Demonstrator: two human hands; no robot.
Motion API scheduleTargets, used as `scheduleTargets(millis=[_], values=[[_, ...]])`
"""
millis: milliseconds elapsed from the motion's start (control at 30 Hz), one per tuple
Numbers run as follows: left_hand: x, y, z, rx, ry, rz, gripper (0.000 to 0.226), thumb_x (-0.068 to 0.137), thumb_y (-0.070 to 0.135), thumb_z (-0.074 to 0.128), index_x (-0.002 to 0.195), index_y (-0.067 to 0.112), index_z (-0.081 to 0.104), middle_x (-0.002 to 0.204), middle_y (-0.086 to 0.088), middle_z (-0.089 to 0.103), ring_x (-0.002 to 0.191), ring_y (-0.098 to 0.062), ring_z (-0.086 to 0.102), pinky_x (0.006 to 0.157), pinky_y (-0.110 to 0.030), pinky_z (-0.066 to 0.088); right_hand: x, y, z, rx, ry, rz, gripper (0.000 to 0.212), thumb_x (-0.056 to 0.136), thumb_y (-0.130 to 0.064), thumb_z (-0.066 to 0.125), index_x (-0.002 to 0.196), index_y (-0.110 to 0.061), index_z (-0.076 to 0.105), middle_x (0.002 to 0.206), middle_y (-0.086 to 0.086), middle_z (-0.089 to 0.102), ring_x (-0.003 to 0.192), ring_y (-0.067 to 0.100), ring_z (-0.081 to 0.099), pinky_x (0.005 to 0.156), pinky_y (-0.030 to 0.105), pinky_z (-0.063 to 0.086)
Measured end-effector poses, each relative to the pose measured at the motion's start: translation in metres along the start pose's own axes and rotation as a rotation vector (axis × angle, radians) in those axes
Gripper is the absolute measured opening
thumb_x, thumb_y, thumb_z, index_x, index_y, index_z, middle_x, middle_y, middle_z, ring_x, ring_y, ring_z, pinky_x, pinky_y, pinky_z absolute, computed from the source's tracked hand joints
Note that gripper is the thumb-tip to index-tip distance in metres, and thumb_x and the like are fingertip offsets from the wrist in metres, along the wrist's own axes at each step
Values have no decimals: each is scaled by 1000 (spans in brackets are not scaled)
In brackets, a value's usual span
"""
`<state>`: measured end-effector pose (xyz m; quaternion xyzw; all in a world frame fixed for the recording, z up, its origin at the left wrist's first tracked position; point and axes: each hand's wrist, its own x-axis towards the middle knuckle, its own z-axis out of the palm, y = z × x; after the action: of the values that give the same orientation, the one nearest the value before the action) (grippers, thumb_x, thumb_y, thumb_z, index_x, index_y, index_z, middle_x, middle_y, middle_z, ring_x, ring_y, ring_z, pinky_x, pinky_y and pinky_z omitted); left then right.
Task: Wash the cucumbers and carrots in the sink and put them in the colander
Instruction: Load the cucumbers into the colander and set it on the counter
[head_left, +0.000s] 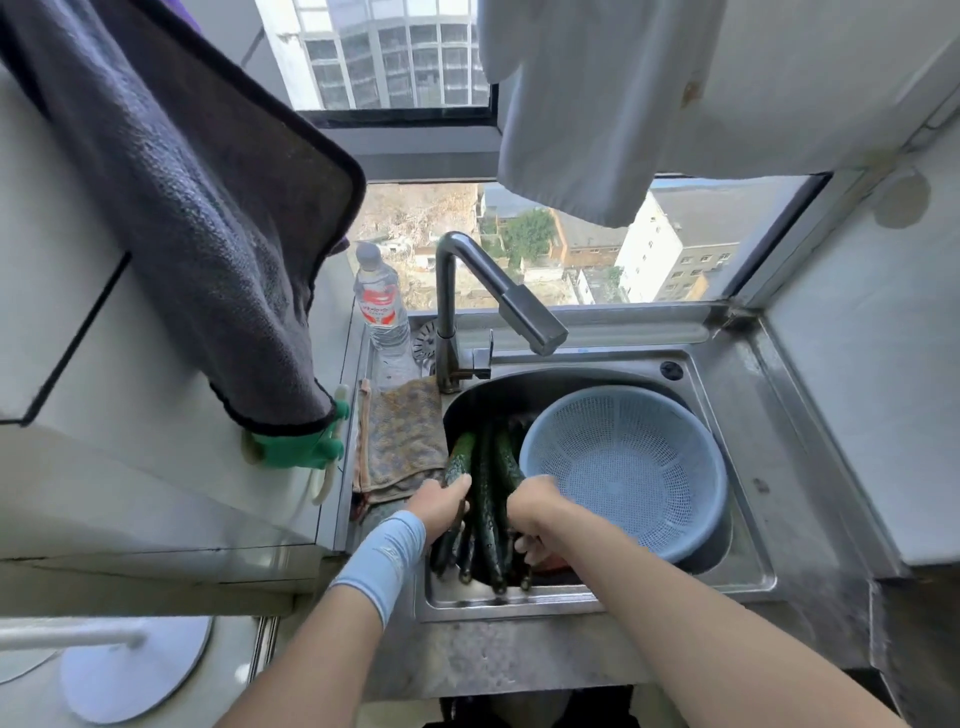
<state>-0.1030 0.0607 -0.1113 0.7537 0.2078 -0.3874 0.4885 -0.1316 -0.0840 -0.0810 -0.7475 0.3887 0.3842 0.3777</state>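
At your 10 o'clock a dark towel (208, 234) hangs over the counter, and at 1 o'clock a white cloth (582, 104) hangs in front of the window. Straight below you is the steel sink (571, 597). Its 3 o'clock half is filled by the blue colander (623, 467), which sits upright with nothing in it. The faucet (445, 312) rises at the sink's 11 o'clock corner, its spout pointing toward the bowl.

The cucumbers (488, 530) lie as a bunch in the sink's 9 o'clock half, just beside the colander, running from 12 to 6. Your left hand (441, 501) is wrapped around a cucumber (461, 457) at the bunch's 9 o'clock edge. Your right hand (535, 512) has its fingers curled into the cucumbers at their 3 o'clock edge. A reddish patch shows under that hand, and you cannot tell what it is.

A rag (402, 436) lies at the sink's 9 o'clock rim, and a bottle (382, 306) stands beyond it.
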Motion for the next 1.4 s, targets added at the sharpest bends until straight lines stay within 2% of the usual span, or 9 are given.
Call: scheduleTargets(millis=[167,533,667,767,900,1000,1133,1267,1400], values=[[-27,17,4,-183,-170,108,22,101,25,49,91,7,56,82,-9,62,59,-19,54,58,-27,47,-12,26,-68,42,86,-138,12,87,-20,44,78,-12,48,72,9,51,51,18,38,48,25,32],[-29,37,107,-271,-226,-1,30,103,28,46,87,6,58,73,-7,57,64,-18,55,54,-25,44,-6,105,-198,30,199,-160,38,92,-44,63,98,-6,60,69,6,64,37,12,34,41,19,27],[-18,41,142,-215,-197,-25,26,101,27,49,97,3,58,81,-12,59,73,-24,58,66,-33,51,11,135,-203,46,224,-165,30,93,-36,58,93,-7,62,72,7,64,48,17,45,46,25,37],[6,40,167,26,-92,-49,46,92,34,58,122,-2,56,107,-19,66,98,-35,65,90,-43,54,20,147,-191,-53,182,-220,35,95,-31,55,124,-14,44,106,10,62,74,18,54,58,29,44],[21,44,202,82,-123,-118,60,84,34,69,123,-7,50,92,-19,69,83,-32,67,81,-39,55,31,153,-178,-345,85,-285,52,93,-27,58,140,-16,38,116,6,58,98,21,58,81,32,46],[12,47,225,220,-148,-100,65,78,33,76,125,1,45,112,-16,64,100,-30,66,86,-43,56,43,154,-174,-411,37,-325,49,90,-22,62,136,-13,49,115,6,62,103,23,60,83,29,47],[6,47,235,219,-303,-133,53,89,21,64,137,15,40,108,-7,61,78,-15,58,61,-30,52,61,146,-182,-424,150,-349,40,92,-24,55,132,-21,54,131,4,58,113,23,59,95,32,48],[27,43,211,382,44,-83,35,93,25,59,126,14,58,125,-8,57,112,-23,57,97,-31,45,80,139,-186,-293,443,-256,50,90,-15,52,138,-15,40,138,14,37,121,33,47,102,42,43],[47,36,186,450,312,-261,49,90,19,55,136,10,45,143,-16,36,127,-32,45,104,-40,42,95,137,-179,-236,446,-133,66,89,-12,61,143,-6,24,142,20,32,123,36,50,96,41,48]])
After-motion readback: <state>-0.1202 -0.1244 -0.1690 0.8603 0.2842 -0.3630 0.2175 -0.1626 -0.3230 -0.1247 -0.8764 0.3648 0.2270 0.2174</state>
